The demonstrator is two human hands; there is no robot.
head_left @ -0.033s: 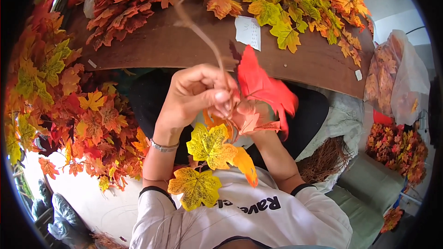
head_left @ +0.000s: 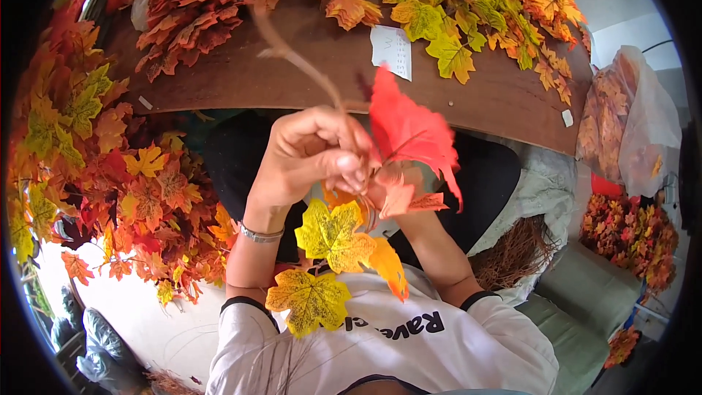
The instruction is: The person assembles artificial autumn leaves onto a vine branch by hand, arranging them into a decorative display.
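Observation:
My left hand is closed in a pinch round a brown stem of an artificial maple branch, which slants up and away over the table edge. My right hand meets it at the same joint, its fingers closed on the branch and partly covered by leaves. A big red leaf sticks up over the right hand, with a salmon-coloured leaf just below. Beneath the hands hang a yellow speckled leaf, a lower yellow leaf and an orange leaf. The fingertips' exact grip is hidden.
Across the brown table lie piles of rust-red leaves, green-yellow leaves and orange leaves, plus a paper slip. Leafy branches crowd the left. Brown stems and a bag of leaves are at right.
The red leaf has shifted slightly left and up, and the upper stem has swung a little left. Both hands keep hold of the branch.

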